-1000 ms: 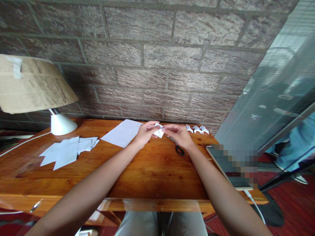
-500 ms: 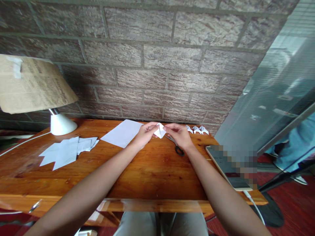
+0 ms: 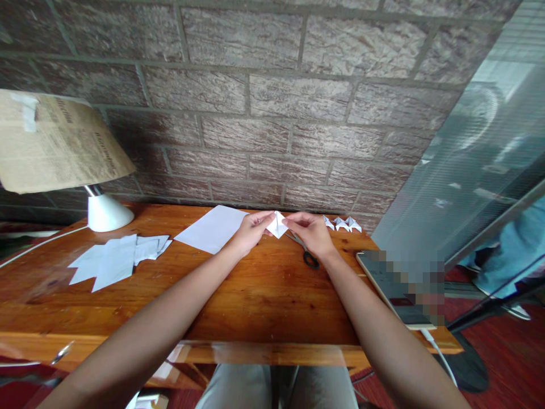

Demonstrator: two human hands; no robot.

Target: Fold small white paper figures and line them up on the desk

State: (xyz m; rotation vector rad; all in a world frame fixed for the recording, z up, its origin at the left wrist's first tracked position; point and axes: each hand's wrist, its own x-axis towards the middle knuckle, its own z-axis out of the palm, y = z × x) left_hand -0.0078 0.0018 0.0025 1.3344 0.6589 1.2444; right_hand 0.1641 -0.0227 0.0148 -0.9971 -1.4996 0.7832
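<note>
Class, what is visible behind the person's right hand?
Scissors, with a black handle loop and part of the blades showing, and a partly hidden folded paper piece. Whatever else the right hand covers cannot be seen.

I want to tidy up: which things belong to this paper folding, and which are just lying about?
Probably belonging: held folded paper; row of folded pieces; loose paper pieces; white sheet; scissors.

Probably just about: table lamp; tablet; charging cable.
</note>
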